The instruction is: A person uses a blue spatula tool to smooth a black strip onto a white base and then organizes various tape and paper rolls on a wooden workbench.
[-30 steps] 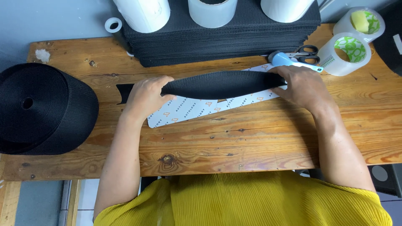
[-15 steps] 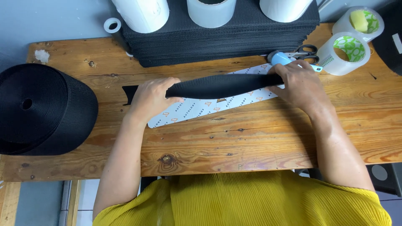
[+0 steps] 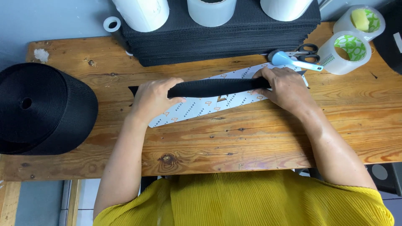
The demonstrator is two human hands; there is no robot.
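Both hands have crept a little toward each other along the black strap since the earlier frames, and its left tip now pokes out less beyond the left hand. That hand lies curled over the strap's left end, thumb on top and fingers wrapped round it, pressing it to the white printed strip beneath. The right hand is closed over the strap's right end in the same way, fingers bent down on it. Between the two hands the strap runs flat and slightly slanted across the wooden tabletop, lying along the white strip, which shows below it on the near side. Well to the left of the left hand sits a big black roll of webbing. Just beyond the right hand lie blue-handled scissors, with two tape rolls to their right. Farther off, beyond both hands, a stack of black sheets carries white rolls.
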